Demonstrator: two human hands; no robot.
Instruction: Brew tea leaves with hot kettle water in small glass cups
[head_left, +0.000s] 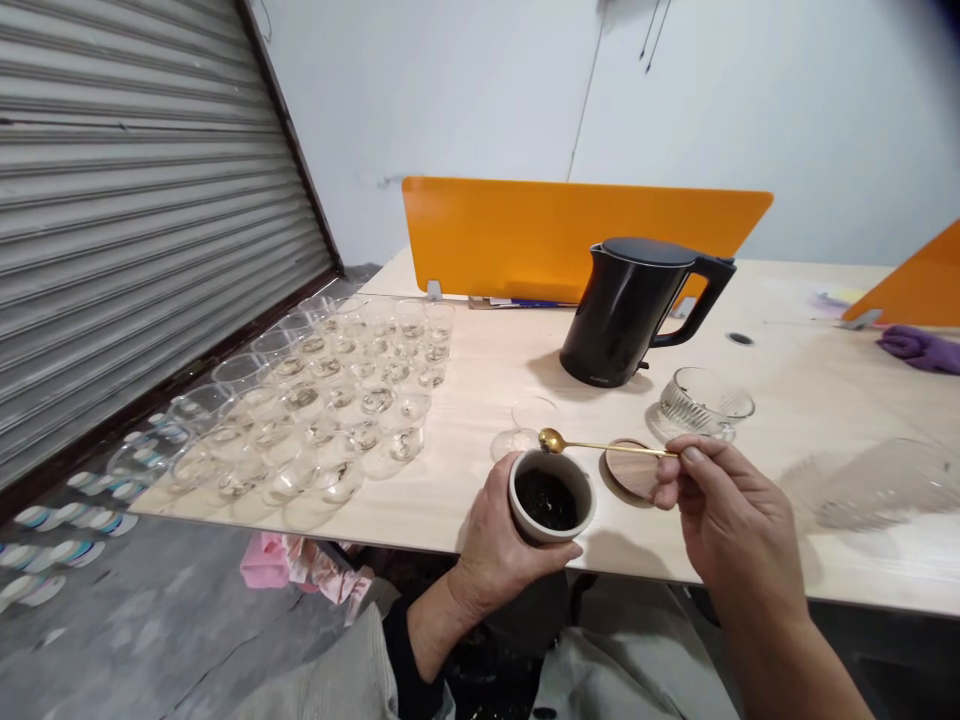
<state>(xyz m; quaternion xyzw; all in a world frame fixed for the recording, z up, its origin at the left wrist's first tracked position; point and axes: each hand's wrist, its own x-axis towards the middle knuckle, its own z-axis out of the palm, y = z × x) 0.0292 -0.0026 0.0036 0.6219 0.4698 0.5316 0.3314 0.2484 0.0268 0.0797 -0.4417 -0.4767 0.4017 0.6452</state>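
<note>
My left hand (491,545) is wrapped round a small pale jar (551,497) with dark loose tea inside, held at the table's near edge. My right hand (724,525) pinches the handle of a thin gold spoon (600,446), whose bowl hovers just above the jar's far rim. A round wooden lid (634,470) lies flat on the table between the jar and my right hand. An empty clear cup (529,420) stands just behind the jar.
Several clear plastic cups (337,400) stand in rows on the left of the wooden table (495,370). A black kettle (634,310) sits behind, a ribbed glass cup (705,400) beside it, a clear glass vessel (889,485) at right. Orange dividers (570,235) stand at the back.
</note>
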